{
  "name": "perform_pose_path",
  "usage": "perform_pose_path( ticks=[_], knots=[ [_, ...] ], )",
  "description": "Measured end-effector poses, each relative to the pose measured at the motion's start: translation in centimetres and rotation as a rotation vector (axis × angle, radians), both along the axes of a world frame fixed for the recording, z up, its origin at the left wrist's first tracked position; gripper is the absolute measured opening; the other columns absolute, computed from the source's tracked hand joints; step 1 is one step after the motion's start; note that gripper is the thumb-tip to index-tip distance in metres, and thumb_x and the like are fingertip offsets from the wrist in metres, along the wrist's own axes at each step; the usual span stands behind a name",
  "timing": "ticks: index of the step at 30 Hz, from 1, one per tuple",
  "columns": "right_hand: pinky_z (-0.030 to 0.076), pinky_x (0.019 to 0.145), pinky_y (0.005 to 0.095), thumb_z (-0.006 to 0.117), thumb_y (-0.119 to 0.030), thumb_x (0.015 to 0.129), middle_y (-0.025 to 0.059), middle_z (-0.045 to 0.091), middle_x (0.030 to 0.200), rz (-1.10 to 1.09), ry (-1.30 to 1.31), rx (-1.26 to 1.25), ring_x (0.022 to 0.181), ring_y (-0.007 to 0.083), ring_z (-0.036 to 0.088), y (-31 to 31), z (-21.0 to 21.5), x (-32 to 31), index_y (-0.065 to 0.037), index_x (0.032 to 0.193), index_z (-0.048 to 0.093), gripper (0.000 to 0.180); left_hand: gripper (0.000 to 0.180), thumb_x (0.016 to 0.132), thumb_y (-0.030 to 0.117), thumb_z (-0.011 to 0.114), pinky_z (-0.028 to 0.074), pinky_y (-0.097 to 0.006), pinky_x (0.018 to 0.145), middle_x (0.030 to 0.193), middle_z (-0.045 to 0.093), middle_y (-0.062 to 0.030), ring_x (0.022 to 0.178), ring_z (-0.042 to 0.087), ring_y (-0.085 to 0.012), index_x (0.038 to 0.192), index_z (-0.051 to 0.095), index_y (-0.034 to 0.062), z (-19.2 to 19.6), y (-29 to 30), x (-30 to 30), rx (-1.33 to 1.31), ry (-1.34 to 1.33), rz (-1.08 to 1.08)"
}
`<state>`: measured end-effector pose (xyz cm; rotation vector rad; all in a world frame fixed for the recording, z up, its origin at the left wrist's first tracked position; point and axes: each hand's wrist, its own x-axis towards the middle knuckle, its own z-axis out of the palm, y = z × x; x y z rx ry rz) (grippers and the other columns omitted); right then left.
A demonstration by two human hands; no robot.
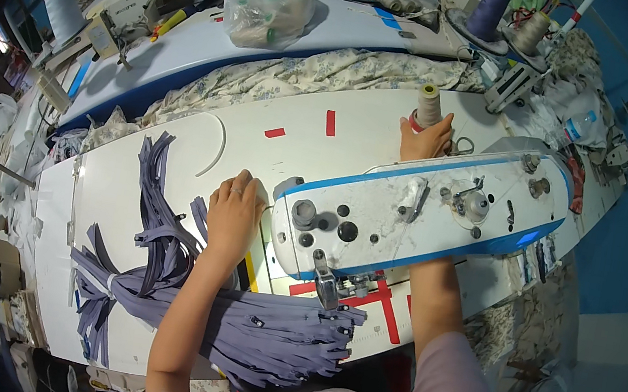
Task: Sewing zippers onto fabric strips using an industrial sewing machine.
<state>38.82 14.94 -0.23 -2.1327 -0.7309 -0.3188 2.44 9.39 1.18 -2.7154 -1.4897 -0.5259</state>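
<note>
Reaching under the arm of a white-and-blue sewing machine (419,208), my right hand (424,139) has its fingers and thumb around the base of a cream thread cone (428,103). The cone stands upright on the tabletop behind the machine. My left hand (234,212) rests on the white table by the machine's left end, fingers slightly bent, with nothing visible in it; its fingertips are partly hidden. Under my left forearm lies a tied bundle of purple-grey zippers (275,338). More zipper strips (164,209) spread up the table, close to that hand.
Small scissors (464,145) lie right of the cone. Red tape strips (330,123) mark the table (126,191). Floral fabric (325,75) is heaped along its far side. Beyond are a clear plastic bag (269,12), another sewing machine (144,1) and a purple thread cone (488,14).
</note>
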Motion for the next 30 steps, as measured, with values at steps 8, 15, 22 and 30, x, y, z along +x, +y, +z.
perform_pose_path(
  ticks=[8,15,22,30],
  knots=[
    [0.049,0.092,0.0486,0.081,-0.036,0.081,0.0222,0.068,0.11,0.196,-0.069,0.284,0.105,0.0409,0.065,1.1,-0.9,4.0,0.0,0.129,0.056,0.065,0.045,0.088,0.017,0.071,0.041,-0.047,0.106,0.141,0.055,-0.0134,0.125,0.052,-0.0353,0.129,0.058,0.0047,-1.7,0.4,-0.3,0.081,-0.165,-0.029],
    [0.048,0.094,0.0494,0.083,-0.043,0.08,0.023,0.066,0.115,0.256,-0.189,0.338,0.112,0.0415,0.06,0.5,0.4,1.1,0.001,0.108,0.067,0.054,0.045,0.088,0.017,0.071,0.041,-0.047,0.106,0.141,0.055,-0.0141,0.126,0.051,-0.0352,0.129,0.058,0.0034,-1.8,0.8,0.6,0.063,-0.173,-0.045],
    [0.035,0.103,0.0568,0.082,-0.04,0.077,0.0182,0.058,0.123,0.485,-0.673,0.121,0.123,0.0406,0.049,3.4,-2.9,-2.2,-0.002,0.103,0.067,0.049,0.043,0.086,0.013,0.07,0.041,-0.049,0.107,0.14,0.055,-0.0174,0.125,0.053,-0.0373,0.126,0.059,0.002,-1.4,1.0,-1.7,0.05,-0.15,0.04],
    [0.04,0.107,0.0509,0.078,-0.016,0.077,0.0238,0.039,0.151,0.518,-0.47,0.069,0.132,0.0421,0.046,2.3,-4.6,7.9,-0.012,0.117,0.071,0.041,0.044,0.083,0.02,0.07,0.04,-0.047,0.106,0.137,0.055,-0.0141,0.123,0.051,-0.0339,0.123,0.059,0.0046,-3.7,1.8,0.7,0.09,-0.315,-0.019]
  ],
)
